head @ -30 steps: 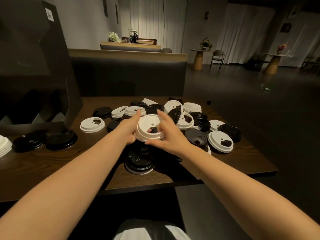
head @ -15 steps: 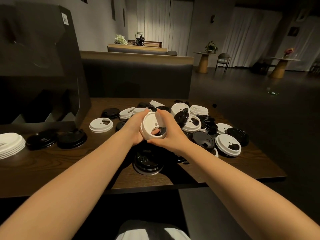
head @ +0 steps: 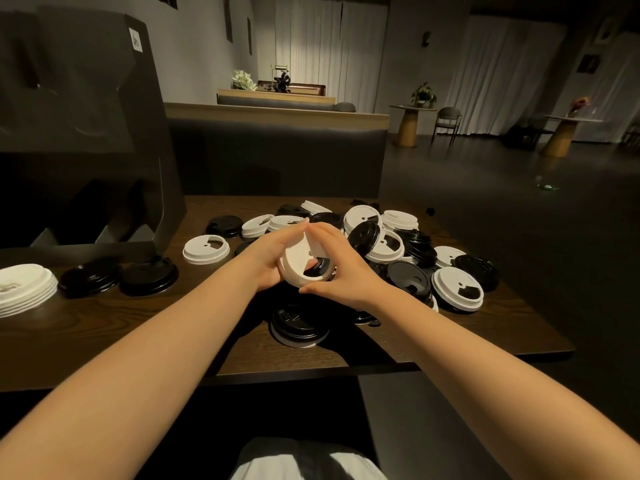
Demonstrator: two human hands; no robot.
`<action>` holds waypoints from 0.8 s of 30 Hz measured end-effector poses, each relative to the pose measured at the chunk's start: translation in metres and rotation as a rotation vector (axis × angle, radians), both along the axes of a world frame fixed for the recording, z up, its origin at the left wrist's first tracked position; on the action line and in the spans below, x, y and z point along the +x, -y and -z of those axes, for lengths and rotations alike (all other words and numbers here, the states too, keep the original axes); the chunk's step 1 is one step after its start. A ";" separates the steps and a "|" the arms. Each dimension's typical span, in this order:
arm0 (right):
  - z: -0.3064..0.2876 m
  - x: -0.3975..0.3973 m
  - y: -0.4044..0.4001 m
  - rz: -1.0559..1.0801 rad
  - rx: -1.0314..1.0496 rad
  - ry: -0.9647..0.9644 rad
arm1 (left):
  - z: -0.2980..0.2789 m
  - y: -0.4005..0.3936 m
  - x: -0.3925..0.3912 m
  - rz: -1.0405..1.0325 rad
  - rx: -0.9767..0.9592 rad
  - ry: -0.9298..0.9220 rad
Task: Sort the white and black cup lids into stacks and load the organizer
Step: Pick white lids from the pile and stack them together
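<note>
White plastic, a lid (head: 304, 259) sits tilted on edge between both hands above the pile (head: 391, 247): the left hand (head: 266, 256) cups its left rim with curled fingers, and the right hand (head: 341, 268) pinches the right rim, thumb low and fingers over the top. Mixed black and white lids crowd the table's (head: 121, 327) right half, reaching close to its right edge. A white stack (head: 22, 291) lies at the far left, with two black stacks (head: 119, 275) just beside it in front of the tall dark organizer (head: 79, 133). One white lid (head: 206, 249) lies alone near the organizer's corner. Bare wood runs along the near edge below the forearms.
</note>
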State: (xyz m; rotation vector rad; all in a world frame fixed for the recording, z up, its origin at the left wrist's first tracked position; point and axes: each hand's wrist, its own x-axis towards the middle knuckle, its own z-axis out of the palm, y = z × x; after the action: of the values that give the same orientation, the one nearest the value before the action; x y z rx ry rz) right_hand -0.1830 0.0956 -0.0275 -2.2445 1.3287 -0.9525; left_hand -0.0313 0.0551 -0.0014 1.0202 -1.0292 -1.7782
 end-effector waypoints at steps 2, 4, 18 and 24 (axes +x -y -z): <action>0.000 0.002 0.000 0.010 -0.017 -0.034 | -0.004 -0.003 -0.002 -0.025 0.003 -0.012; 0.002 0.004 0.001 0.028 -0.040 -0.048 | -0.005 -0.005 -0.003 -0.017 -0.003 -0.002; -0.011 -0.007 0.007 0.194 0.291 0.480 | -0.005 -0.007 0.002 -0.030 -0.150 0.317; -0.018 -0.031 0.023 0.340 0.300 0.545 | -0.002 0.003 -0.002 -0.106 -0.096 0.283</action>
State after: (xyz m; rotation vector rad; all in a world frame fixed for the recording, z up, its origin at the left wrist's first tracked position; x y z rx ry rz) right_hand -0.2144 0.0724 -0.0092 -1.4215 1.4849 -1.2638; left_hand -0.0330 0.0524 0.0011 1.2659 -1.1965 -1.5123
